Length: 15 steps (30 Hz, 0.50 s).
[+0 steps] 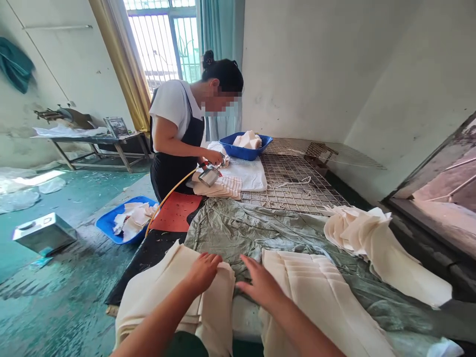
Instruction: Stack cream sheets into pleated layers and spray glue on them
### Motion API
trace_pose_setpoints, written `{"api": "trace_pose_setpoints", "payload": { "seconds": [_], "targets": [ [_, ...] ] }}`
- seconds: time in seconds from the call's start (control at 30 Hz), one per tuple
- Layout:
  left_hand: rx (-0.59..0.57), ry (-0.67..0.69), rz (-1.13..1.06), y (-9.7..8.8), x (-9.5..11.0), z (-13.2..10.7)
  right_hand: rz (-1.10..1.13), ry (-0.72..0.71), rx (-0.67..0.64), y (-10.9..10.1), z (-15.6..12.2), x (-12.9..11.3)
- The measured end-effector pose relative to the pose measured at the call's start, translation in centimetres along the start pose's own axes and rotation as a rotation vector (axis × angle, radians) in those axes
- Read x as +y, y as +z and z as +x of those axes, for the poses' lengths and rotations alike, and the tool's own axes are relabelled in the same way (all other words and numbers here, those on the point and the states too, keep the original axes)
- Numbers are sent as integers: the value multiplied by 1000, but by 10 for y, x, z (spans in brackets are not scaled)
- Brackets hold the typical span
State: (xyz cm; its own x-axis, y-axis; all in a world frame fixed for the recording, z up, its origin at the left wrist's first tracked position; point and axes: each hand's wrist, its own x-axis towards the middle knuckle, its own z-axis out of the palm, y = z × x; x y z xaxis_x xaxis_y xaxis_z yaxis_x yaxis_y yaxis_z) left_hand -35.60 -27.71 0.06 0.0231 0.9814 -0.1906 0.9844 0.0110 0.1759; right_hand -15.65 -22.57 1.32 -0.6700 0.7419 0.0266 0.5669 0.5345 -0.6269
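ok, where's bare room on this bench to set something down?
Free: green tarp between the left stack, fanned stack and wire grid; the grid right of the co-worker's white cloth, bar a loose cord. Crowded: front edge, left hand on the left stack, right hand in the gap beside it; right side under the loose pile.

One head-worn view looks forward and down from the near edge of the table [293, 188], close over the left hand [204, 271] and right hand [260, 285], facing along it to a co-worker [178, 134] at its far left edge
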Motion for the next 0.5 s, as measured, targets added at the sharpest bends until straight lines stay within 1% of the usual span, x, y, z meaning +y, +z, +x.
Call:
{"api": "trace_pose_setpoints", "payload": {
  "seconds": [0.03,0.1,0.17,0.23,0.3,0.37,0.43,0.5],
  "targets": [
    [7,21,6,-1,-1,-7,-39,-19,-17,16,10,-18],
    [15,44,18,-4,-9,-25,-168,-64,-46,45,20,-42],
    [31,21,37,-10,-28,-46,-297,-159,-5,66,14,-52],
    [72,-49,75,-19,-57,-71,-366,-294,111,78,-2,-53],
    [139,-160,134,-31,-87,-97,-359,-394,243,79,-22,-53],
    [224,-269,185,-45,-113,-124,-277,-438,351,69,-40,-52],
    [311,-304,200,-60,-127,-151,-134,-477,434,53,-55,-53],
    [402,-261,160,-76,-129,-174,32,-504,482,34,-69,-53]
  ]
}}
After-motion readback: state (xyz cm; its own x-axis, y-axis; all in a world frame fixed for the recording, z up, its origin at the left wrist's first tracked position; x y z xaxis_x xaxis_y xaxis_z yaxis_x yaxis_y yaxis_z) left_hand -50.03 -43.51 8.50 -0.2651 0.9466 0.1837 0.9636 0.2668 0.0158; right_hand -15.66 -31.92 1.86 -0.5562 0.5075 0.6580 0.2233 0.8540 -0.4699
